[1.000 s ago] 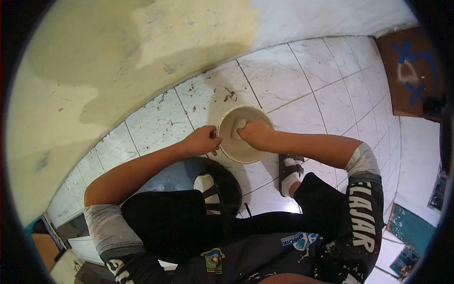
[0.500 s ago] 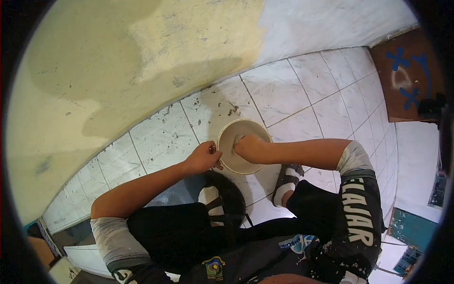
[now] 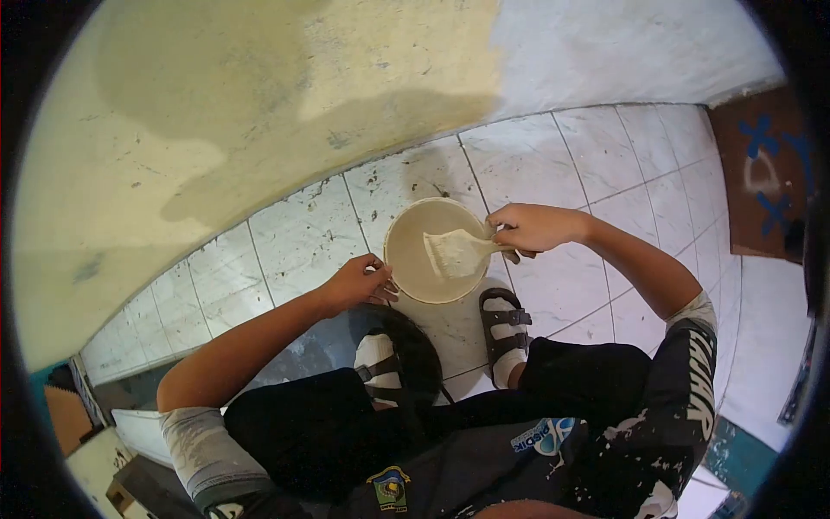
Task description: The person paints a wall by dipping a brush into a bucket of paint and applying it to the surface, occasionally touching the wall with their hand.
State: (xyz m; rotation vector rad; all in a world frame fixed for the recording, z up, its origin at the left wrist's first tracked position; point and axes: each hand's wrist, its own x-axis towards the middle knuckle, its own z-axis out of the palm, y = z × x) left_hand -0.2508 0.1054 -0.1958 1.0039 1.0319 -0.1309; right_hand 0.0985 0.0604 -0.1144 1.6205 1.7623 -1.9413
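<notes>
The right hand's [image 3: 532, 229] fingers are clenched around the handle of a paint-coated brush [image 3: 454, 253], whose bristles point to 9 o'clock over the pail [image 3: 406, 259] of pale paint. The left hand's [image 3: 359, 281] fingers pinch the pail's rim at its 8 o'clock edge. The pail stands on the tiled floor [image 3: 553, 164]. A sandal [image 3: 504, 333] is at its 6 o'clock and the wall [image 3: 259, 112] at 12.

Single head-worn view, looking steeply down, close above floor [image 3: 553, 156], fisheye
</notes>
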